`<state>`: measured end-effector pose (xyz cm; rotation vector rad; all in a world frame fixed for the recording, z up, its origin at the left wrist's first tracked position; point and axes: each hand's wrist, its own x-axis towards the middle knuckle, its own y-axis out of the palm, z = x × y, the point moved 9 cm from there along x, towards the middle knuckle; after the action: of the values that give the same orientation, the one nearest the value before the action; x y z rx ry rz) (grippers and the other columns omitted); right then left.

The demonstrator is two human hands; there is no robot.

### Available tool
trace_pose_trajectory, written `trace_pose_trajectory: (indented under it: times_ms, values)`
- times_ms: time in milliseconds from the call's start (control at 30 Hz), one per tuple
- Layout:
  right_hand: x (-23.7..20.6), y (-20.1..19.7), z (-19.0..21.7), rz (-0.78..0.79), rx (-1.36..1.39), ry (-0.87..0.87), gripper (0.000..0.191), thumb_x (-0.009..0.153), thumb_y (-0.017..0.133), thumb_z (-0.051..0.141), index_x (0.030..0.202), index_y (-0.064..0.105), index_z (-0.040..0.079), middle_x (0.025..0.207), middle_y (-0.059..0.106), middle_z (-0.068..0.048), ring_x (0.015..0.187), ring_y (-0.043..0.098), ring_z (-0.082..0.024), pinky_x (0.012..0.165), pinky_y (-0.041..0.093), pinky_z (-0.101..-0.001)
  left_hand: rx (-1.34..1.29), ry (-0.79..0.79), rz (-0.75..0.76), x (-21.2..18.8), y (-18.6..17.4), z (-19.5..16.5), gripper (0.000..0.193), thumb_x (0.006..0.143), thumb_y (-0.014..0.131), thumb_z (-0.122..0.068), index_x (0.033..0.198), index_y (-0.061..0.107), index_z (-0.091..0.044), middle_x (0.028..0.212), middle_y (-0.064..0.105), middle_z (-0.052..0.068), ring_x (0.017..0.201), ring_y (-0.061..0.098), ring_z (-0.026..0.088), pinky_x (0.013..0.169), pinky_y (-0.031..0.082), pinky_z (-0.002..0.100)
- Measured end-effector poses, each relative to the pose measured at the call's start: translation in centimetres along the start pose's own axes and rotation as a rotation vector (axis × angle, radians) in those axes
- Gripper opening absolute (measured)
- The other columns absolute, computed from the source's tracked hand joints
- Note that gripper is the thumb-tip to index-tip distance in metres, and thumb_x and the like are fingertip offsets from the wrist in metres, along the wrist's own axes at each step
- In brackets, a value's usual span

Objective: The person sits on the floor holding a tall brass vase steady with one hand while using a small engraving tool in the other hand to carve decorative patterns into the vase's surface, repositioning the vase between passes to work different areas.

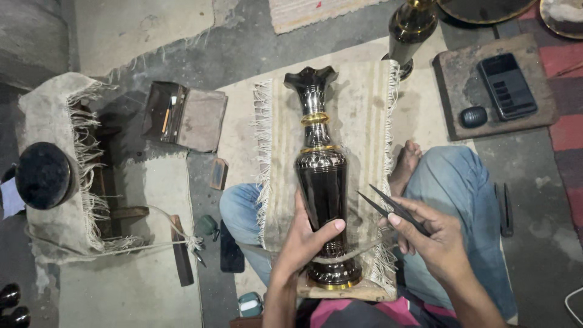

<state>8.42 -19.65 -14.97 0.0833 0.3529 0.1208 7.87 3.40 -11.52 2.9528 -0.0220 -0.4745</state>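
Observation:
A tall dark metal vase [320, 176] with gold bands and a fluted mouth lies lengthwise on a fringed cream cloth [358, 109] spread over my lap. Its base rests on a small wooden block [370, 293] near my body. My left hand [303, 240] grips the vase's lower body, thumb across the front. My right hand [434, 240] holds two thin dark pointed tools [388, 206], their tips aimed toward the vase but apart from it.
A second brass vase [410, 30] stands at the top. A phone [507, 85] and a small dark oval object [473, 116] lie on a board to the right. An open tool case [182, 115] and a round black pad [42, 175] are on the left.

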Motion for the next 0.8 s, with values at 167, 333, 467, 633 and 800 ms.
trace_pose_trajectory:
  times_ms: [167,333,467,633,800]
  values:
    - [-0.2,-0.1,-0.1,-0.025,0.028,-0.011,0.042,0.09,0.069,0.005,0.131,0.067,-0.003,0.088,0.08,-0.011,0.051,0.054,-0.008,0.044,0.041,-0.022,-0.137,-0.044,0.059,0.0,-0.1,1.0,0.102,0.078,0.081,-0.02,0.159,0.019,-0.005,0.139,0.051,0.013,0.13,0.051,0.022,0.113,0.041,0.038]
    - [-0.2,0.1,0.2,-0.032,0.042,-0.025,0.042,0.09,0.069,0.006,0.131,0.067,-0.003,0.088,0.079,-0.011,0.051,0.054,-0.007,0.044,0.042,-0.0219,-0.172,-0.09,0.145,0.1,0.1,0.6,0.105,0.078,0.082,-0.022,0.162,0.021,-0.006,0.149,0.049,0.014,0.137,0.049,0.024,0.116,0.039,0.037]
    - [-0.4,-0.1,0.3,-0.054,0.034,0.002,0.041,0.09,0.069,0.007,0.13,0.068,-0.003,0.087,0.079,-0.011,0.05,0.053,-0.008,0.044,0.04,-0.0221,-0.104,-0.058,0.144,0.0,0.7,0.1,0.106,0.08,0.081,-0.025,0.164,0.02,-0.003,0.147,0.052,0.015,0.135,0.052,0.025,0.115,0.042,0.038]
    - [-0.9,-0.3,1.0,-0.078,-0.01,-0.001,0.042,0.09,0.069,0.009,0.131,0.068,-0.002,0.089,0.079,-0.009,0.051,0.054,-0.007,0.044,0.04,-0.0213,0.307,-0.079,-0.039,-0.9,0.1,0.0,0.111,0.083,0.078,-0.031,0.163,0.006,-0.003,0.142,0.06,0.02,0.128,0.062,0.027,0.108,0.048,0.037]
    - [-1.4,0.0,1.1,-0.146,-0.095,0.086,0.042,0.088,0.074,0.008,0.13,0.073,0.001,0.077,0.069,-0.009,0.052,0.054,-0.007,0.045,0.041,-0.0228,0.424,-0.123,-0.122,-1.5,0.4,-0.7,0.115,0.083,0.075,-0.035,0.162,-0.003,-0.003,0.131,0.067,0.025,0.118,0.07,0.034,0.102,0.052,0.039]
